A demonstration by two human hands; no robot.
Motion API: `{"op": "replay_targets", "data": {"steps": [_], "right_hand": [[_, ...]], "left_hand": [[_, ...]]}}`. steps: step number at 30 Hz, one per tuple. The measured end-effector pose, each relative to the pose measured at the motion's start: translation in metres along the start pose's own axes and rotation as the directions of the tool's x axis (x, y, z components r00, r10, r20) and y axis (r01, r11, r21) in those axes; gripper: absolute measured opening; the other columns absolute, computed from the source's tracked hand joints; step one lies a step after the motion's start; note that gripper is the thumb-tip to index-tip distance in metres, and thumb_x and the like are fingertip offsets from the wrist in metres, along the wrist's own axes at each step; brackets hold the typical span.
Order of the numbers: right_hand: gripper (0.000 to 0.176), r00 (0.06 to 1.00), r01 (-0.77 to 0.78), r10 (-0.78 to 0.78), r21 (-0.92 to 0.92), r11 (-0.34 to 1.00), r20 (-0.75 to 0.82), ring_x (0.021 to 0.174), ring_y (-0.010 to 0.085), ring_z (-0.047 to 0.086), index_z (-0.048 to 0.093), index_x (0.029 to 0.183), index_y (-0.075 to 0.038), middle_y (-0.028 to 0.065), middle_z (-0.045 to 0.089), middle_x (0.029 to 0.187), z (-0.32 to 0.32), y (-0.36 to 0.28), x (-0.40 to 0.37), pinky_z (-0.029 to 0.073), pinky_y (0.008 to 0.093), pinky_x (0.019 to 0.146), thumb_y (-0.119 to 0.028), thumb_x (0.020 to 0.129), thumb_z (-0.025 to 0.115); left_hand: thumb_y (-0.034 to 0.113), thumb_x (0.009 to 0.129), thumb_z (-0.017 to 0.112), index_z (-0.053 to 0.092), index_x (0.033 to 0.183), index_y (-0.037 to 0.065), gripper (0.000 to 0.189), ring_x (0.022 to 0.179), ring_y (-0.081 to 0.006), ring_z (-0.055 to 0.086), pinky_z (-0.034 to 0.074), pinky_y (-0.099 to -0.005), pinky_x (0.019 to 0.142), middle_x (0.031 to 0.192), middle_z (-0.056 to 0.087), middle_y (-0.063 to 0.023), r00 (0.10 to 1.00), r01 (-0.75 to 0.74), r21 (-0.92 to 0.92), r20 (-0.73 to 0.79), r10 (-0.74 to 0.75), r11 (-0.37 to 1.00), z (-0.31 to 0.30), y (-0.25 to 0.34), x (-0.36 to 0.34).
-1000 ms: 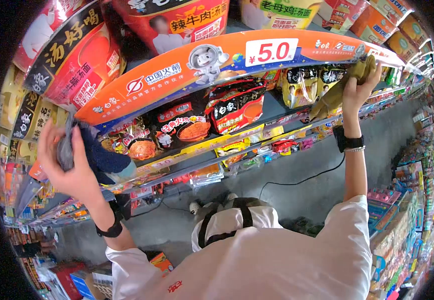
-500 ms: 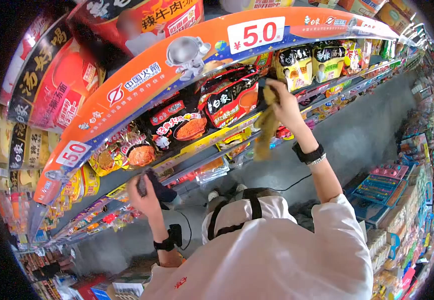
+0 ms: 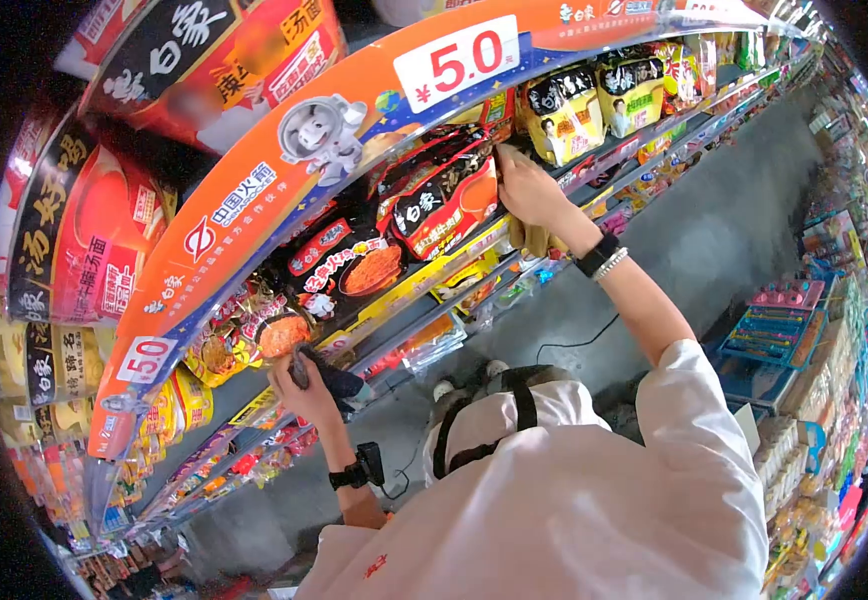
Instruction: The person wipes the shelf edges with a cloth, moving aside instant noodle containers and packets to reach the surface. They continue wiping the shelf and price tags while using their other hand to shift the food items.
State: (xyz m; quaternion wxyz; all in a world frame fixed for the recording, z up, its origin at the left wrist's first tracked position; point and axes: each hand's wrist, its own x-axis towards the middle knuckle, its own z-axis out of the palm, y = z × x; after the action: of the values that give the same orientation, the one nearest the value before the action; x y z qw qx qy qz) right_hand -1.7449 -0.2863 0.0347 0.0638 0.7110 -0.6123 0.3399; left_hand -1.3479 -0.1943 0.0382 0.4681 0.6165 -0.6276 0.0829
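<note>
My left hand [image 3: 304, 388] is closed around a dark grey item [image 3: 301, 368], perhaps a cloth, at the shelf's front edge. Beside it lie a yellow noodle packet [image 3: 216, 358] and a black packet with red noodles pictured [image 3: 346, 262]. Higher up, my right hand [image 3: 536, 196] has its fingertips against the right side of a red and black noodle packet [image 3: 441, 203]. A yellowish-brown cloth [image 3: 532, 238] hangs from under its palm, partly hidden. To that hand's right stand black and yellow packets [image 3: 563, 112].
An orange curved price banner [image 3: 214, 230] spans the shelf above the packets. Large noodle tubs [image 3: 104, 225] stand at the upper left. Below is the grey floor [image 3: 694, 240] with a thin black cable. Stacked goods and a blue tray [image 3: 774, 330] are at the right.
My right hand has moved from beside the packets to the red and black packet's edge, and the cloth hangs lower under it. The camera view has shifted a little.
</note>
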Motion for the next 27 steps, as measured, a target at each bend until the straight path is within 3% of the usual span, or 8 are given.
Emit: {"op": "replay_targets", "data": {"steps": [4, 6, 8, 10, 13, 17, 19, 27], "right_hand": [[0.026, 0.992, -0.089, 0.071, -0.180, 0.980, -0.108, 0.083, 0.0324, 0.054, 0.043, 0.096, 0.006, 0.0203, 0.054, 0.087, 0.019, 0.002, 0.007, 0.045, 0.0380, 0.072, -0.009, 0.074, 0.043], [0.023, 0.992, -0.112, 0.098, -0.215, 0.970, -0.077, 0.082, 0.0313, 0.054, 0.044, 0.092, 0.004, 0.0189, 0.054, 0.086, 0.018, -0.003, 0.009, 0.045, 0.0372, 0.070, -0.009, 0.074, 0.043], [0.033, 0.969, -0.239, 0.243, -0.085, 0.967, 0.044, 0.092, 0.0360, 0.051, 0.040, 0.104, 0.007, 0.0237, 0.053, 0.097, 0.009, -0.009, 0.011, 0.042, 0.0394, 0.079, -0.007, 0.074, 0.043], [0.032, 0.974, -0.220, 0.222, -0.049, 0.974, 0.048, 0.089, 0.0371, 0.052, 0.039, 0.103, 0.005, 0.0241, 0.054, 0.093, -0.003, -0.013, 0.006, 0.042, 0.0408, 0.077, -0.008, 0.075, 0.044], [0.032, 0.951, -0.084, 0.043, 0.121, 0.989, 0.305, 0.086, 0.0378, 0.052, 0.036, 0.104, 0.003, 0.0243, 0.054, 0.086, -0.019, -0.010, -0.004, 0.042, 0.0429, 0.073, -0.008, 0.075, 0.044], [0.033, 0.942, -0.184, 0.129, 0.157, 0.970, 0.309, 0.087, 0.0379, 0.052, 0.038, 0.106, 0.002, 0.0231, 0.054, 0.089, -0.022, -0.014, -0.002, 0.042, 0.0424, 0.074, -0.008, 0.075, 0.044], [0.025, 0.995, -0.083, 0.087, 0.084, 0.993, -0.039, 0.083, 0.0347, 0.055, 0.043, 0.098, 0.002, 0.0204, 0.056, 0.089, -0.006, -0.010, 0.002, 0.045, 0.0413, 0.071, -0.008, 0.075, 0.045], [0.018, 0.987, -0.154, 0.154, -0.007, 0.988, -0.034, 0.085, 0.0328, 0.054, 0.045, 0.091, 0.000, 0.0181, 0.055, 0.090, 0.006, -0.009, 0.004, 0.045, 0.0386, 0.073, -0.006, 0.074, 0.046]], "left_hand": [[0.005, 0.073, 0.062, 0.053, 0.088, 0.002, 0.018, 0.078, -0.0297, 0.051, 0.042, -0.0375, 0.070, 0.086, 0.052, -0.0134, 0.999, -0.036, 0.026, -0.009, 0.036, 0.999, 0.002, -0.006, -0.001], [0.007, 0.077, 0.061, 0.051, 0.087, 0.001, 0.015, 0.075, -0.0285, 0.050, 0.040, -0.0366, 0.068, 0.081, 0.050, -0.0128, 0.999, -0.033, 0.038, -0.009, 0.033, 0.999, 0.001, -0.003, -0.001], [0.010, 0.078, 0.060, 0.051, 0.086, 0.001, 0.015, 0.074, -0.0288, 0.050, 0.040, -0.0360, 0.067, 0.082, 0.050, -0.0129, 1.000, -0.020, 0.059, 0.004, 0.020, 0.998, 0.000, -0.004, -0.003], [0.006, 0.074, 0.062, 0.052, 0.087, 0.000, 0.017, 0.080, -0.0297, 0.051, 0.041, -0.0374, 0.072, 0.086, 0.051, -0.0136, 0.999, 0.033, 0.042, 0.010, -0.033, 0.999, 0.002, -0.005, -0.004], [0.007, 0.075, 0.061, 0.052, 0.088, 0.001, 0.017, 0.080, -0.0290, 0.051, 0.040, -0.0370, 0.072, 0.087, 0.051, -0.0138, 0.999, 0.041, 0.037, -0.001, -0.041, 0.998, 0.002, 0.003, -0.004], [0.007, 0.076, 0.061, 0.052, 0.089, 0.001, 0.017, 0.080, -0.0287, 0.051, 0.040, -0.0368, 0.072, 0.086, 0.050, -0.0137, 1.000, 0.013, 0.038, 0.001, -0.013, 0.999, 0.003, 0.001, -0.003], [0.007, 0.076, 0.060, 0.052, 0.089, 0.001, 0.017, 0.080, -0.0288, 0.050, 0.040, -0.0364, 0.072, 0.086, 0.050, -0.0135, 0.997, 0.062, 0.032, 0.052, -0.063, 0.998, -0.001, 0.008, -0.001], [0.007, 0.077, 0.059, 0.051, 0.089, 0.002, 0.015, 0.079, -0.0282, 0.050, 0.040, -0.0358, 0.070, 0.085, 0.049, -0.0125, 0.998, 0.018, 0.048, 0.055, -0.021, 0.999, -0.002, 0.008, 0.000]]}}
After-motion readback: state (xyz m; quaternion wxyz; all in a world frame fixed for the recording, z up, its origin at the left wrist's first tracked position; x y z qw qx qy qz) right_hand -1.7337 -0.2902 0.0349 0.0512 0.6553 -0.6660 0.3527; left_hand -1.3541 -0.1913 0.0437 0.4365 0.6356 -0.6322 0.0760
